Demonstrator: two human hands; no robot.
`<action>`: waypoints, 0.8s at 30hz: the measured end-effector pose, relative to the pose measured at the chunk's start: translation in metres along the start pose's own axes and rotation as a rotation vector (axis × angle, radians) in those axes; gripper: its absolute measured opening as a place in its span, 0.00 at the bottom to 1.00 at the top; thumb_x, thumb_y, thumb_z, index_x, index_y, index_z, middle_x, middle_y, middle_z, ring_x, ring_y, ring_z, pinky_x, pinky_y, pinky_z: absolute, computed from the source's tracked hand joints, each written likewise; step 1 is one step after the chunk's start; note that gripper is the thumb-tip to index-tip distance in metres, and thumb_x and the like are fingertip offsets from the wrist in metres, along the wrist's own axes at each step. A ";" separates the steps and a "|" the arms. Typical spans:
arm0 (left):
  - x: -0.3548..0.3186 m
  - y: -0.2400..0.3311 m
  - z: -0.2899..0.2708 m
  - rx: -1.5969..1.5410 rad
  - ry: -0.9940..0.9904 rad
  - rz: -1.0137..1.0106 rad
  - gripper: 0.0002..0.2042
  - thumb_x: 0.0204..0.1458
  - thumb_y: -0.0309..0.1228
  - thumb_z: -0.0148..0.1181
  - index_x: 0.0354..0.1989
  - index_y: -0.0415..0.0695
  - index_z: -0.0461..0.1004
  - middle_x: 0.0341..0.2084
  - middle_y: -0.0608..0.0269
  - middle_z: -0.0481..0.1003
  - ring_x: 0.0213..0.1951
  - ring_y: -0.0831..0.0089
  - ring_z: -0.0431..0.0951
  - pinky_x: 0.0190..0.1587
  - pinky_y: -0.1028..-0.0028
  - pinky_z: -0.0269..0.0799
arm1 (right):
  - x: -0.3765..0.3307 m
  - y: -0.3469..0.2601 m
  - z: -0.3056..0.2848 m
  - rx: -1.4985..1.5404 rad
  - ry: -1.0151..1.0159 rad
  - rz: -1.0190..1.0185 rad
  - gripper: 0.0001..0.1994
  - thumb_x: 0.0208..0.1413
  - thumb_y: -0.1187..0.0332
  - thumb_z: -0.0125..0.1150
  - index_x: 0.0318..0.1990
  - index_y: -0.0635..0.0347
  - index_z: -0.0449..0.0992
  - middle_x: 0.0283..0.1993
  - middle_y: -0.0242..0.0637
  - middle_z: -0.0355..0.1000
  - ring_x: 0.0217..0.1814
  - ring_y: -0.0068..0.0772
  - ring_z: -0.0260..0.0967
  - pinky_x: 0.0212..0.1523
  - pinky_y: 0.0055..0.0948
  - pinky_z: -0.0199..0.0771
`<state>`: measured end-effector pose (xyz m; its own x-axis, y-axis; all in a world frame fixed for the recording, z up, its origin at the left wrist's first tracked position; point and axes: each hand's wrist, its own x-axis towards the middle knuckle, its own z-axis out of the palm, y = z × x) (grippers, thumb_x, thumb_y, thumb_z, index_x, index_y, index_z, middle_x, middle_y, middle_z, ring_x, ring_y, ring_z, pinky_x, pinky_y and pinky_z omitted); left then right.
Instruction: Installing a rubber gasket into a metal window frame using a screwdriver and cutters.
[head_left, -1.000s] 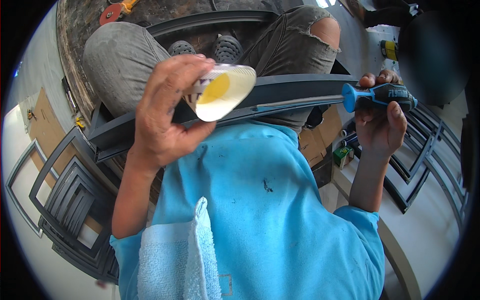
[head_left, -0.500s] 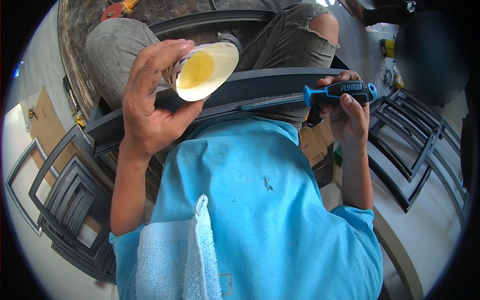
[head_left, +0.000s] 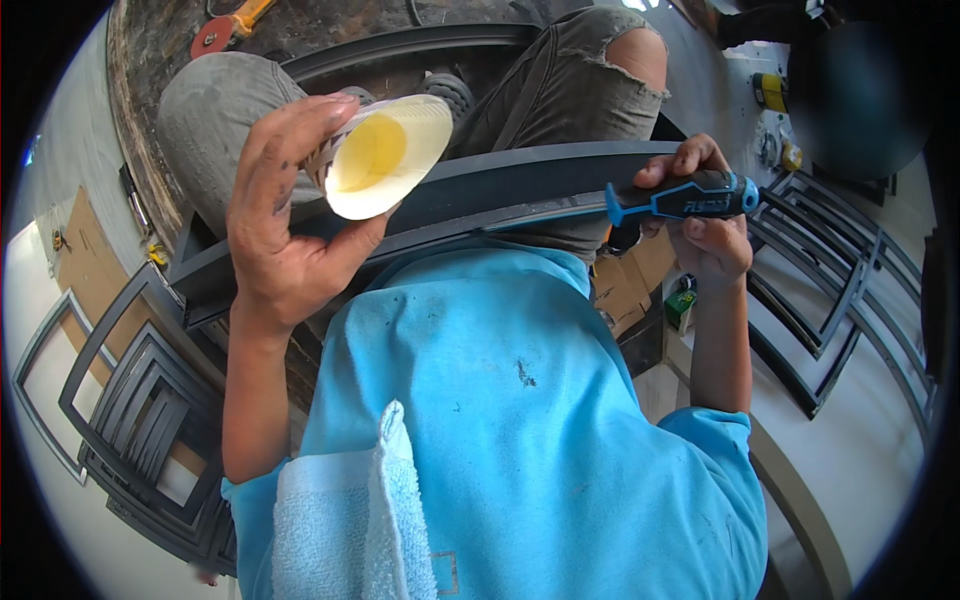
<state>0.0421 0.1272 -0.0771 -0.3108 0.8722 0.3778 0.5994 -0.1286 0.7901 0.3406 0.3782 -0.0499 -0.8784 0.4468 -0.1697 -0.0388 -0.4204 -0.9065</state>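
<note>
My left hand [head_left: 285, 215] is closed round a paper cup [head_left: 425, 135], tilted so that its mouth and yellowish inside show. In my right hand [head_left: 712, 225] is a screwdriver [head_left: 690, 197] with a black and blue handle, its fingers wrapped about the grip. The screwdriver's shank [head_left: 550, 214] points left, along a dark grey metal frame [head_left: 500, 178] that lies across my lap. Whether the tip touches the frame I cannot tell. Below the cup, the frame runs on past my left wrist.
Several dark frames [head_left: 150, 400] are stacked at the left, and more frames [head_left: 830, 270] lie at the right. An angle grinder [head_left: 245, 15] with a red disc rests at the far left. A light blue towel [head_left: 335, 520] hangs on my shirt. Cardboard [head_left: 630, 285] lies beside my right hand.
The cup and my left hand have shifted slightly left and down in view. The screwdriver has turned a little in my right hand, its handle now more level. Both hands keep their hold.
</note>
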 end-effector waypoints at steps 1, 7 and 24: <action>0.000 0.000 -0.001 -0.004 0.001 0.001 0.33 0.44 0.16 0.72 0.62 0.37 0.68 0.60 0.48 0.68 0.62 0.57 0.72 0.65 0.61 0.71 | -0.002 -0.004 -0.006 -0.029 -0.014 0.003 0.24 0.48 0.72 0.67 0.52 0.62 0.65 0.54 0.58 0.75 0.43 0.35 0.81 0.42 0.26 0.85; 0.000 0.002 0.000 0.047 0.089 -0.025 0.31 0.39 0.23 0.75 0.57 0.41 0.74 0.52 0.54 0.77 0.56 0.59 0.77 0.59 0.63 0.73 | -0.024 -0.045 -0.046 -0.120 0.072 0.004 0.25 0.48 0.68 0.67 0.53 0.63 0.65 0.53 0.57 0.73 0.51 0.38 0.77 0.41 0.27 0.82; -0.013 0.016 -0.018 0.126 0.124 -0.039 0.32 0.33 0.19 0.73 0.55 0.40 0.75 0.51 0.54 0.77 0.55 0.57 0.77 0.59 0.62 0.73 | 0.061 -0.001 0.073 -0.027 -0.082 -0.240 0.21 0.58 0.75 0.63 0.57 0.62 0.65 0.55 0.62 0.74 0.49 0.45 0.81 0.42 0.33 0.89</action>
<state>0.0424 0.1058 -0.0607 -0.4193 0.8095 0.4109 0.6707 -0.0289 0.7412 0.2520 0.3482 -0.0307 -0.8814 0.4651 0.0822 -0.2387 -0.2887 -0.9272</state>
